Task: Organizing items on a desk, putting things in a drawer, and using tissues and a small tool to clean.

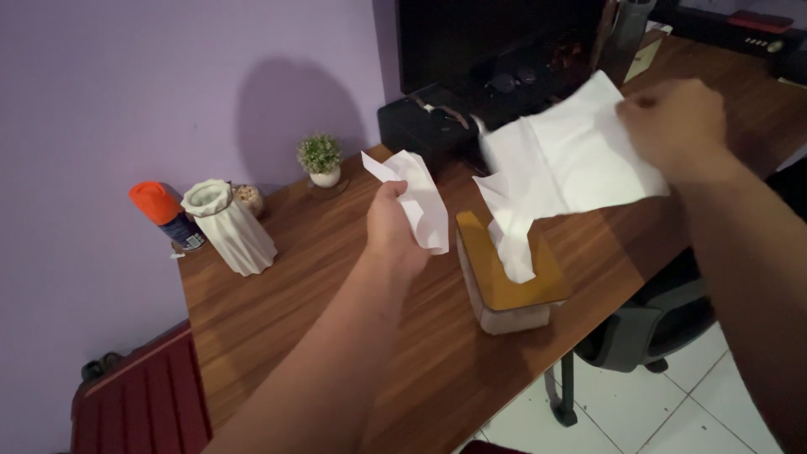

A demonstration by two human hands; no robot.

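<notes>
My left hand (393,229) grips a crumpled white tissue (420,197) above the wooden desk (336,277). To the right, my right hand (672,122) pinches the corner of a large unfolded white tissue (572,164) held in the air. That sheet's lower end still trails into the slot of a tissue box (508,282) with a yellow-brown wooden lid and pale sides. The box stands near the desk's front edge, just right of my left hand.
At the desk's left end stand a white ribbed vase (229,227), an orange-capped spray can (164,214), a small bowl (249,197) and a little potted plant (320,160). A dark monitor (496,42) stands behind. A red suitcase (143,403) and an office chair (639,332) flank the desk.
</notes>
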